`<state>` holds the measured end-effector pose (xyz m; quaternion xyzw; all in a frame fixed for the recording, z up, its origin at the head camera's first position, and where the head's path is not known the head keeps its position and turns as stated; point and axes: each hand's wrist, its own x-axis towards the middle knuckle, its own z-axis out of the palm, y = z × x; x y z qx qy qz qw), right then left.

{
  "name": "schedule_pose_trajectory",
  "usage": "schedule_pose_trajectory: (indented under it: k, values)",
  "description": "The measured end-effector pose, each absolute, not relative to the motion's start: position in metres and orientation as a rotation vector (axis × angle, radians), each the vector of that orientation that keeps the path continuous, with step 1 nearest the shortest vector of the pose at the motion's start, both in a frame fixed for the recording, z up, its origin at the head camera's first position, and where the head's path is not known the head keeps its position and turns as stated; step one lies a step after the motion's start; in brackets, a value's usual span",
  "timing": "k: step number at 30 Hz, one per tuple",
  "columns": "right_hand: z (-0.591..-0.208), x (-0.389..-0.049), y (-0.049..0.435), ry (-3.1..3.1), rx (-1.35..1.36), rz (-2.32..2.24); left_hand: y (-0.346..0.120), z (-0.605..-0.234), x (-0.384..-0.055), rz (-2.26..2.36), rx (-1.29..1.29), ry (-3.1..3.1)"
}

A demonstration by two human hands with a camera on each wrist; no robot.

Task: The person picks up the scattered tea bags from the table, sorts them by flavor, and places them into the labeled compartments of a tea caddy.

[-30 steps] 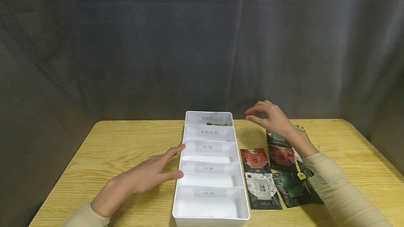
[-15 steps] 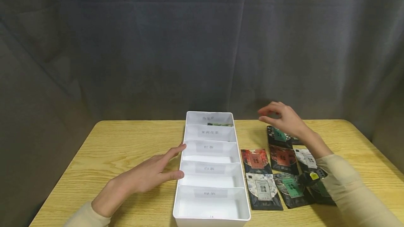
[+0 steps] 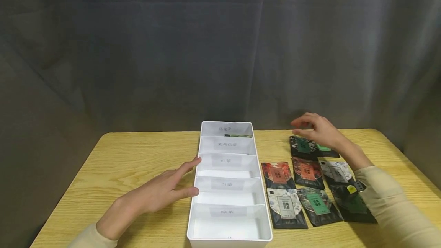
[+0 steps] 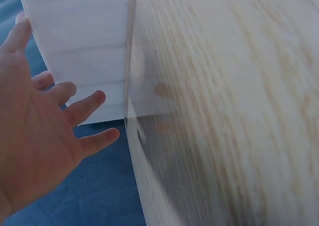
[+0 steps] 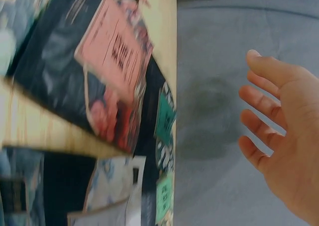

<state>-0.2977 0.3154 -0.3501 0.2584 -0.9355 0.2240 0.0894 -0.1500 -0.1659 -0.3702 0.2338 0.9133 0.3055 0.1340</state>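
Hovering near sachets (image 3: 303, 147), right hand (image 3: 318, 130), fingers (image 5: 261, 104) parted (white divided box (image 3: 225, 228) between it and left hand (image 3: 156, 193), fingers (image 4: 85, 109) spread)

A plain beige right sleeve (image 3: 392, 206), gathered in soft creases, covers the forearm to the wrist. At this sleeve's wrist end sits a small black wrist device (image 3: 360, 185) with pale dots, a bright yellow tag (image 3: 351, 189) just beside it. The left sleeve (image 3: 92, 238) is matching beige, its surface smoother than the right sleeve's.

Wood-grain table (image 3: 148, 148); dark grey curtain (image 3: 165, 56) behind, dim, probably cloth.
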Motion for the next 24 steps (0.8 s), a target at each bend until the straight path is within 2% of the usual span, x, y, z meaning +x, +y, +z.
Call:
schedule_pose_trajectory:
  k: [24]
  values:
    - [-0.373, -0.303, 0.382, -2.959, 0.595, 0.659, -0.166, -0.368, -0.148, 0.869, 0.693, 2.659]
